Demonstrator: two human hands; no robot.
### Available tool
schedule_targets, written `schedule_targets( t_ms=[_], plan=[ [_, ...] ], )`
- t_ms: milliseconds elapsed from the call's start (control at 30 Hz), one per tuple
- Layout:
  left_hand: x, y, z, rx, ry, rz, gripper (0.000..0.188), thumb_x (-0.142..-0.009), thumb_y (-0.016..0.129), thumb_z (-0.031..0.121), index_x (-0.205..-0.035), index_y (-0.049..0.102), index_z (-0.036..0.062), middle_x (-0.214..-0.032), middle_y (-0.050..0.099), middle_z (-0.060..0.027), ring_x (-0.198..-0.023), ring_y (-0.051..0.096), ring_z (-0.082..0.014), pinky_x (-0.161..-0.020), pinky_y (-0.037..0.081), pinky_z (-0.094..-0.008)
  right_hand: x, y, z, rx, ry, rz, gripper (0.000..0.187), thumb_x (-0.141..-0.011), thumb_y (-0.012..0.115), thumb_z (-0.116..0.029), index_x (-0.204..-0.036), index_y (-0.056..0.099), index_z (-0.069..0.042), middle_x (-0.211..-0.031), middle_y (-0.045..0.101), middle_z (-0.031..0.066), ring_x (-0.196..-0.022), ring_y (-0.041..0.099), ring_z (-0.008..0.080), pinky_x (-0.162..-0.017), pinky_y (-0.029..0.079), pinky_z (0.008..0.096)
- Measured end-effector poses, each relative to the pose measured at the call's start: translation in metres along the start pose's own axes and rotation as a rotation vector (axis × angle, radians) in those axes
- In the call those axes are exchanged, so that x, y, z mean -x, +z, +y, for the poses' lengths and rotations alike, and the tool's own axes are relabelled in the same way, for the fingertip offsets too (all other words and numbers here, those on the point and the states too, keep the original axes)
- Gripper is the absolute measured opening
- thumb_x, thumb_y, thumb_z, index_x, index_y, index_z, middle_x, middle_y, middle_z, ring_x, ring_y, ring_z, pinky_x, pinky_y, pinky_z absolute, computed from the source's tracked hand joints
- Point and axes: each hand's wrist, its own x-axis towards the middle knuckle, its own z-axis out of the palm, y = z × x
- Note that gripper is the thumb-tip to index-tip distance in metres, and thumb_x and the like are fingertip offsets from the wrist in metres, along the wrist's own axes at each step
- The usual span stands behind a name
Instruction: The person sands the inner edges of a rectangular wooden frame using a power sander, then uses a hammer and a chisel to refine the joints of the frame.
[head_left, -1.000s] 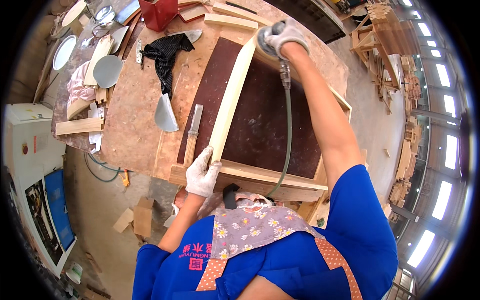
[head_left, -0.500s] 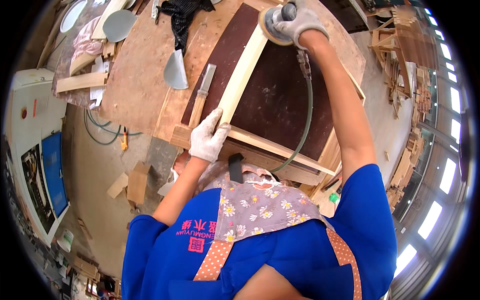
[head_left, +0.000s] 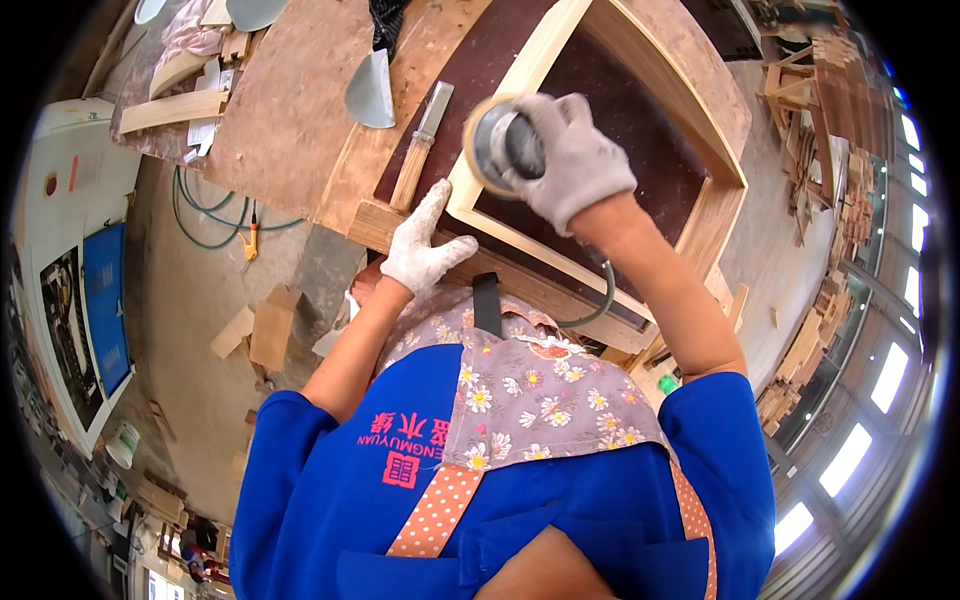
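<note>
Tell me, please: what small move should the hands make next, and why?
Probably the white-gloved left hand should draw back slightly from the round grey sander. The pale-grey-gloved right hand grips this sander over the pale, angular wooden frame, near one corner, and the left hand's index fingertip is close to that same corner.

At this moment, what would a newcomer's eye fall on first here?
Probably the round sander in the gloved right hand, at the left bar of the pale wooden frame. Then the bright blue shirt and flowered apron fill the lower middle, and a wooden-handled tool lies left of the frame.
</note>
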Motion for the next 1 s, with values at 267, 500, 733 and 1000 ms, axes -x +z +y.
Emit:
schedule_targets(
  t_ms=[267,500,733,1000],
  plan=[
    [0.008,0.004,-0.012,0.059,-0.023,0.029,0.082,-0.071,0.071,0.031,-0.135,0.032,-0.0026,-0.14,0.036,-0.0189,-0.131,0.033,-0.0254,-0.107,0.026,-0.0321,-0.004,0.003,-0.016,0.085,-0.041,-0.037,0.056,-0.066,0.073,-0.023,-0.116,0.047,-0.02,-0.101,0.05,0.0153,-0.082,0.061,0.0372,-0.069,0.051,0.0434],
    [0.01,0.002,-0.016,0.068,-0.055,0.021,0.078,-0.072,0.07,0.028,-0.135,0.034,-0.0016,-0.14,0.036,-0.018,-0.131,0.033,-0.0241,-0.107,0.026,-0.0308,0.011,0.008,-0.027,0.05,-0.108,-0.086,0.052,-0.069,0.07,-0.023,-0.115,0.047,-0.02,-0.103,0.05,0.017,-0.084,0.061,0.0384,-0.073,0.051,0.0464],
    [0.012,0.0,-0.022,0.017,0.01,0.032,0.072,-0.074,0.067,0.02,-0.135,0.035,-0.0013,-0.139,0.038,-0.017,-0.13,0.035,-0.0236,-0.107,0.027,-0.0308,0.006,0.006,-0.032,0.061,-0.037,-0.1,0.053,-0.07,0.07,-0.02,-0.117,0.046,-0.02,-0.106,0.05,0.0191,-0.086,0.06,0.0395,-0.075,0.05,0.0472],
    [0.008,0.003,-0.034,0.326,-0.015,0.105,0.066,-0.077,0.061,0.003,-0.136,0.032,-0.0012,-0.137,0.041,-0.0146,-0.126,0.039,-0.0212,-0.106,0.029,-0.0306,-0.015,0.01,-0.029,0.1,0.057,-0.038,0.057,-0.068,0.073,-0.025,-0.117,0.045,-0.02,-0.106,0.051,0.0185,-0.088,0.06,0.0385,-0.077,0.049,0.0441]
  ],
)
